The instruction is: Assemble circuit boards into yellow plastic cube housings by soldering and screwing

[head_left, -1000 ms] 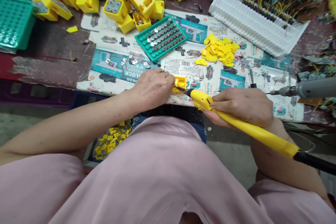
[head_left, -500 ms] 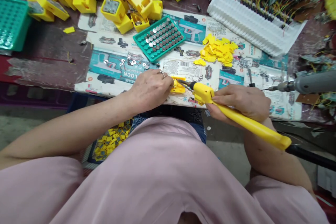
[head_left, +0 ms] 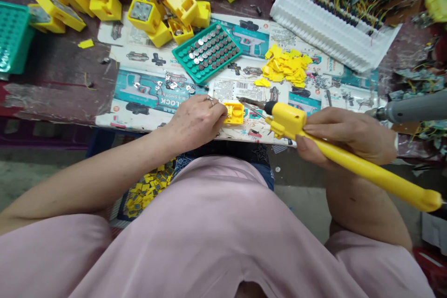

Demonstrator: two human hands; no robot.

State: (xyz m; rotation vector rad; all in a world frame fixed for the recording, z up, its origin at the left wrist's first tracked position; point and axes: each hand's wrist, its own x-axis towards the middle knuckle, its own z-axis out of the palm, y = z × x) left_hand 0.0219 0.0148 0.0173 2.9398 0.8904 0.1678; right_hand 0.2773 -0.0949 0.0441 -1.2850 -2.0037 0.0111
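My left hand (head_left: 199, 120) is closed at the left end of a small yellow plastic housing (head_left: 234, 114) near the table's front edge. Its thumb and fingertips pinch the housing, and part of it is hidden behind them. My right hand (head_left: 351, 135) wraps round the handle of a yellow soldering gun (head_left: 288, 118). The gun's dark metal tip and thin feed tube point left, above and to the right of the housing, apart from it. Just behind my left hand, small metal contact plates (head_left: 172, 84) lie scattered on the printed card sheet (head_left: 139, 72).
A green tray (head_left: 206, 51) holds rows of button cells. Behind the housing is a pile of yellow plastic pieces (head_left: 286, 66). A white corrugated rack (head_left: 331, 28) carries wired boards. Yellow cases (head_left: 143, 14) are heaped at the back. A grey electric screwdriver (head_left: 415, 108) juts in from the right.
My right hand has drawn the soldering gun to the right, and its tip has left the housing. My left hand still pinches the housing and has shifted slightly left in view.
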